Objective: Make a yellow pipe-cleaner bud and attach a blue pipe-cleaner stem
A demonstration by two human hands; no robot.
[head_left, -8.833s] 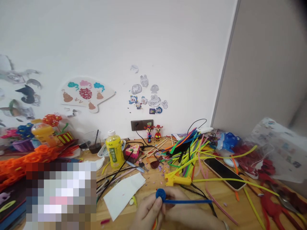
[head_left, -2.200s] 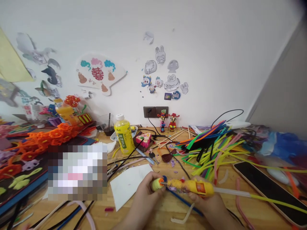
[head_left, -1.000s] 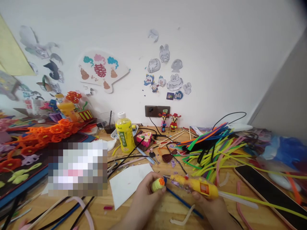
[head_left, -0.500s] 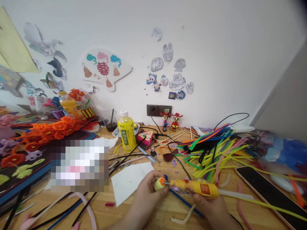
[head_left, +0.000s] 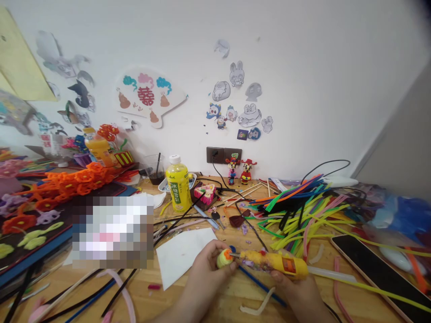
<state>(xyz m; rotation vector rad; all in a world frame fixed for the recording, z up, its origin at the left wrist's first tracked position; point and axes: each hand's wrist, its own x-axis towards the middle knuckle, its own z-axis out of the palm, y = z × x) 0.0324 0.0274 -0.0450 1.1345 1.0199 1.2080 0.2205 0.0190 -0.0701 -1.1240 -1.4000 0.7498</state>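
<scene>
My left hand (head_left: 210, 273) grips a small coil of yellow pipe cleaner (head_left: 224, 259) with an orange centre, and a bit of blue shows just behind it. A blue pipe-cleaner stem (head_left: 259, 287) runs down and to the right beneath the hands. My right hand (head_left: 296, 289) is wrapped around a yellow hot glue gun (head_left: 272, 264) smeared with dried glue and flecks. The gun's thin metal nozzle sits against the orange centre of the coil. A clear glue stick (head_left: 332, 274) sticks out of the gun's back end.
A white paper sheet (head_left: 183, 255) lies left of my hands. A heap of colourful pipe cleaners (head_left: 296, 224) fills the desk behind them, and a black smartphone (head_left: 373, 264) lies at right. A yellow drink bottle (head_left: 178, 188) and orange pipe-cleaner flowers (head_left: 67, 188) stand further back.
Since the oldest frame, the glue gun has gone from the desk into my right hand. Over the last second the nozzle has stayed at the coil, with only slight camera drift.
</scene>
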